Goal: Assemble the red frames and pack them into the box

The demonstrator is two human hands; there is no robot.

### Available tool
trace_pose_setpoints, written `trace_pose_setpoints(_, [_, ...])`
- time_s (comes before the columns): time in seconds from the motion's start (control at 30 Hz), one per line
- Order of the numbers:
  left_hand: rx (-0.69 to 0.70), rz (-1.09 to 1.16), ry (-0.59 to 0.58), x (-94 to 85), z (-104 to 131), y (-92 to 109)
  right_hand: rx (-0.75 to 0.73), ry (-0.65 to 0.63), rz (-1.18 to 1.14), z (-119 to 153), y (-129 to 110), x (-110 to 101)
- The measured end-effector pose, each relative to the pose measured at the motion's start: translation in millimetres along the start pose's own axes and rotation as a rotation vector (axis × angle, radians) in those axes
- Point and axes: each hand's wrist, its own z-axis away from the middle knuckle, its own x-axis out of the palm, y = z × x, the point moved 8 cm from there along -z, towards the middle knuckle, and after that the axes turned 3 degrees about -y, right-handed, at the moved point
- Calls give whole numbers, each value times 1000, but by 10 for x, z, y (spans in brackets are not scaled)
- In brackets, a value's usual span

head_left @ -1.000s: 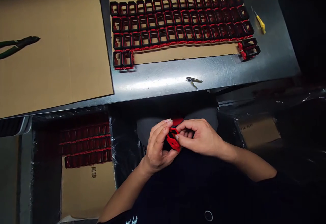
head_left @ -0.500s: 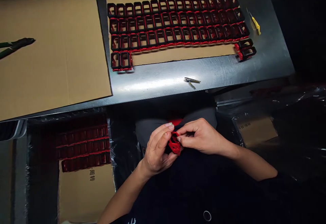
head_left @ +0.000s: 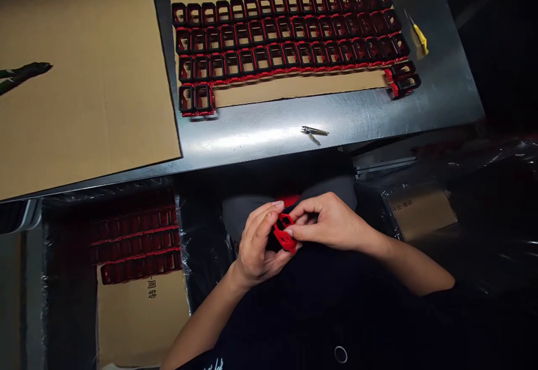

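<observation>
Over my lap, a red and black plastic frame [head_left: 285, 237] is held between both hands. My left hand [head_left: 257, 246] is closed round its left side, with the thumb underneath and the fingers over the top. My right hand [head_left: 325, 221] pinches its right edge with thumb and forefinger. Whether a small piece is also between those fingertips is hidden. The frame is tilted, with its red face towards me and dark openings showing. Similar black-rimmed red frames [head_left: 275, 56] stand in rows on cardboard on the table in front.
On the metal table [head_left: 252, 129] lie small tweezer-like metal tools [head_left: 314, 132] and a yellow-handled knife [head_left: 419, 39]. Dark-tipped pliers [head_left: 29, 70] rest on the left cardboard [head_left: 105, 89]. A plastic-lined box at lower left holds more frames [head_left: 138, 246]; cardboard [head_left: 422, 216] lies at right.
The frame has turned so more of its red face shows between my hands. My right fingers have shifted slightly along its edge. The whole view has moved a little.
</observation>
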Motion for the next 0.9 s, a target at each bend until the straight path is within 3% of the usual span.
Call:
trace_pose_setpoints(0.1, [-132,132,4,42,71,-112,-20,32,62,-5,-45,-44])
trace_pose_setpoints(0.2, [-364,337,-8,115,194,-279,-23,19,-107,-5,9,-95])
trace_pose_setpoints(0.27, [-443,434,-18,156,256,-325,19,39,-225,-3,105,-143])
trace_pose_setpoints(0.5, [-503,627,7,224,308,-362,82,8,-284,-5,309,-60])
trace_pose_setpoints(0.77, [-560,966,10,345,280,-345,-7,-223,-402,32,196,126])
trace_pose_setpoints(0.9, [-557,1057,12,359,250,-328,5,-230,-404,34,234,155])
